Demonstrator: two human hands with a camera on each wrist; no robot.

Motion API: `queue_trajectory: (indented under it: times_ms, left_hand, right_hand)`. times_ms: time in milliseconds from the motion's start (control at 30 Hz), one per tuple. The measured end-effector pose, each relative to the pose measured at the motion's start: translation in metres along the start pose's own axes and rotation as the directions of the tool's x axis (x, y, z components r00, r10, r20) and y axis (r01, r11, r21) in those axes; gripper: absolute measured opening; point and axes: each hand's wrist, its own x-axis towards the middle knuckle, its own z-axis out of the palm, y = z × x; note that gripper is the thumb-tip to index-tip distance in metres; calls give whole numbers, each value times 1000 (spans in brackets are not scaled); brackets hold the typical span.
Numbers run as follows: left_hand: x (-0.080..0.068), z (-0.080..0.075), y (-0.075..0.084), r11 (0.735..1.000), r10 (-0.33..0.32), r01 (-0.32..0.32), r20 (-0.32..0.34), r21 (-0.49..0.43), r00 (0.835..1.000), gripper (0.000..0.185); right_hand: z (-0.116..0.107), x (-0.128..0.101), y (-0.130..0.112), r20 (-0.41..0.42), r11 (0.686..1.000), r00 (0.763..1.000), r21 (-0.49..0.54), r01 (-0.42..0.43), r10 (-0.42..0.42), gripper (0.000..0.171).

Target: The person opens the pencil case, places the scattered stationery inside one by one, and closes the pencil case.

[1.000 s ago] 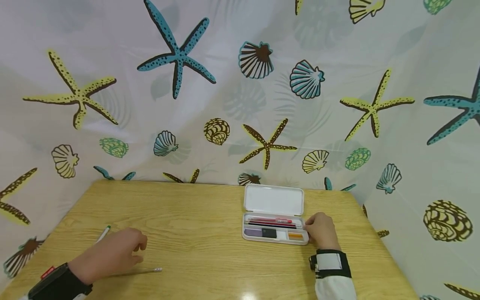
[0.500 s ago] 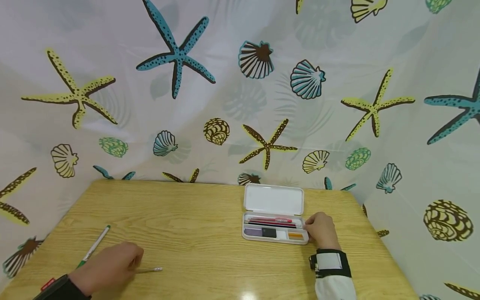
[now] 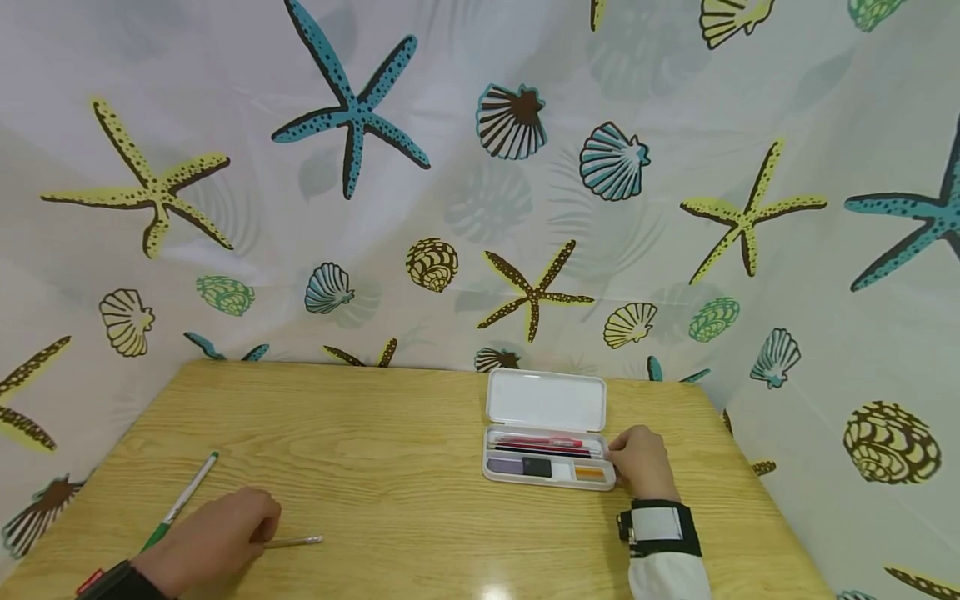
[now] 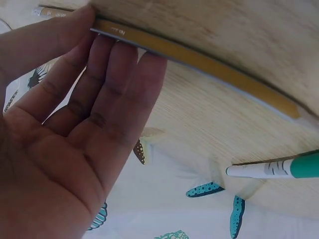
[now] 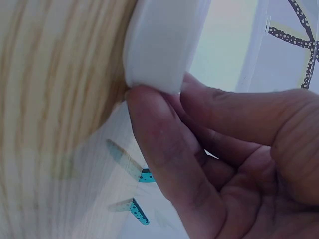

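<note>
My left hand (image 3: 213, 533) is low over the table at the left, its thumb and fingertips pinching a yellow-brown wooden pencil (image 4: 209, 64). The eraser end of the pencil (image 3: 296, 541) sticks out to the right of the fingers in the head view; the hand covers the rest there. In the right wrist view, thumb and index finger of my right hand (image 5: 219, 149) grip the end of a white pencil case (image 5: 159, 45). The case lies with its lid (image 3: 546, 398) raised, and my right hand (image 3: 643, 460) is at its right end.
A white marker with green ends (image 3: 178, 504) lies slanted beyond my left hand. Inside the case are pink and dark pens or pencils (image 3: 540, 444), a purple-and-black item (image 3: 520, 467) and an orange one (image 3: 589, 473). A seashell-patterned curtain (image 3: 450, 208) encloses the wooden table (image 3: 390, 458).
My left hand has come down and toward me onto the pencil, uncovering more of the marker. My right hand has stayed at the pencil case.
</note>
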Motion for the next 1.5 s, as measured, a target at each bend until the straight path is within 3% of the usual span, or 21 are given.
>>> queue_trajectory:
  times_ms: [433,700,933,1233,1500]
  left_hand:
    - [10,2,5,998,61,-59,-36,35,998,31]
    - [32,0,23,993,96,-91,-70,71,993,28]
    - [56,-1,51,977,195,-186,-90,101,977,29]
    - [92,-7,98,952,281,-256,-147,166,948,22]
    - [130,-10,137,928,351,-320,-160,191,923,17]
  right_hand:
    - [-1,-2,0,-12,1000,1000,-8,1,-1,12]
    - [-2,-3,-1,-17,1000,1000,-4,3,-3,12]
    - [-1,-4,-1,-15,1000,1000,4,3,-3,11]
    - [0,-2,0,-11,1000,1000,8,-4,4,11]
    - [1,-1,0,-14,1000,1000,4,-11,11,10]
